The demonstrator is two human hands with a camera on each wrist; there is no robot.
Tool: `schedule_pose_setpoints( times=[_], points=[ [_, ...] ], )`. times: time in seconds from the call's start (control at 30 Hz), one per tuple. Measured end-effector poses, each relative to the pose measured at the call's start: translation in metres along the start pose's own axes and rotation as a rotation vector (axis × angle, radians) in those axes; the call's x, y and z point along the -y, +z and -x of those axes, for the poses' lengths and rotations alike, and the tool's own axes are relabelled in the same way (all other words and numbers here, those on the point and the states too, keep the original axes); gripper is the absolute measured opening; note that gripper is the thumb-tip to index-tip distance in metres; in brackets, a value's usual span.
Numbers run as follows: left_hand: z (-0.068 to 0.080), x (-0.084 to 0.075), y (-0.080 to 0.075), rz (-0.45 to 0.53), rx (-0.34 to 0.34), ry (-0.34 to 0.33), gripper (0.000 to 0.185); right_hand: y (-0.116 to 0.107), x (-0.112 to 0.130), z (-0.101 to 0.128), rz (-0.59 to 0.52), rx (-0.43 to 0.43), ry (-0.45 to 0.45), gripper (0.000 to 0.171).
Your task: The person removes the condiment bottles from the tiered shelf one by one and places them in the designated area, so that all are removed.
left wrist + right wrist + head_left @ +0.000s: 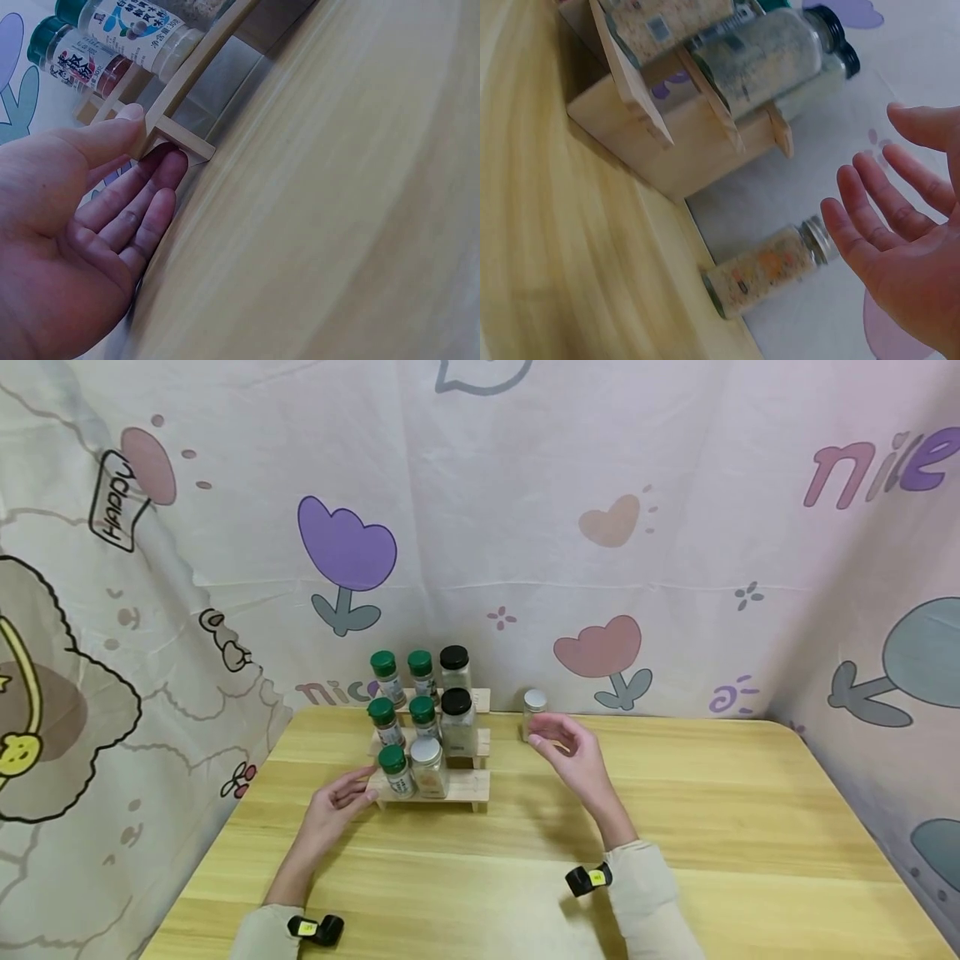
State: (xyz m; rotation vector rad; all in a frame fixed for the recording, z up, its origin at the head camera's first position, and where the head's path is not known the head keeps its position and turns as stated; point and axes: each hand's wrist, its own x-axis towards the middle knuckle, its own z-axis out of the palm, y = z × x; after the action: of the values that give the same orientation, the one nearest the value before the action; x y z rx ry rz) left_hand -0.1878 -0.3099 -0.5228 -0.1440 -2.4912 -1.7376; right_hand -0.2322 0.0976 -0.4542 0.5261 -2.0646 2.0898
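**Right hand (576,762) poised at the lone jar (533,705), left hand (330,814) on the wooden rack (470,784)!**

Head view first. The three-tier rack carries green-capped jars (385,720) on every level, black-capped jars (459,737) on the upper two and a silver-capped jar (428,768) at the front. Off to its right, the lone jar stands upright at the back of the table (712,802), the right hand just beside it. My call: this is the reach, with the left steadying. On the backdrop (480,552), "HAPPY" reads clearly at left; low down, "nice" runs partly behind the jars.

Over to the left wrist: thumb on one side of the rack's lower end, fingers bent round the other, a light pinch. Two of the green-capped jars show Chinese labels; "粉" seems to be on the farther one, but the rest is tilted and hard to vouch for.

Right wrist now: fingers spread and relaxed, palm showing, nothing grasped. Fingertips overlap the silver cap here, though whether they touch I can't tell. The lone jar shows pale, grainy contents and an orange mark, no legible words. If it's to be lifted, the next move calls for thumb and fingers closing round it.
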Motion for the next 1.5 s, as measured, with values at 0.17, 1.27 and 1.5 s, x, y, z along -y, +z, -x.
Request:
schedule_pose_setpoints(
  times=[0.17, 1.27, 1.5],
  points=[
    [-0.002, 0.001, 0.001, 0.008, 0.009, -0.001, 0.047, 0.013, 0.003, 0.004, -0.007, 0.035, -0.010, 0.034],
    [-0.002, 0.004, -0.002, 0.011, 0.014, -0.013, 0.048, 0.098, 0.003, 0.019, 0.028, 0.141, -0.169, 0.043],
    [-0.004, 0.003, -0.001, 0.016, 0.003, 0.002, 0.047, 0.111, 0.005, 0.017, 0.083, 0.126, -0.209, 0.044]
  ],
)
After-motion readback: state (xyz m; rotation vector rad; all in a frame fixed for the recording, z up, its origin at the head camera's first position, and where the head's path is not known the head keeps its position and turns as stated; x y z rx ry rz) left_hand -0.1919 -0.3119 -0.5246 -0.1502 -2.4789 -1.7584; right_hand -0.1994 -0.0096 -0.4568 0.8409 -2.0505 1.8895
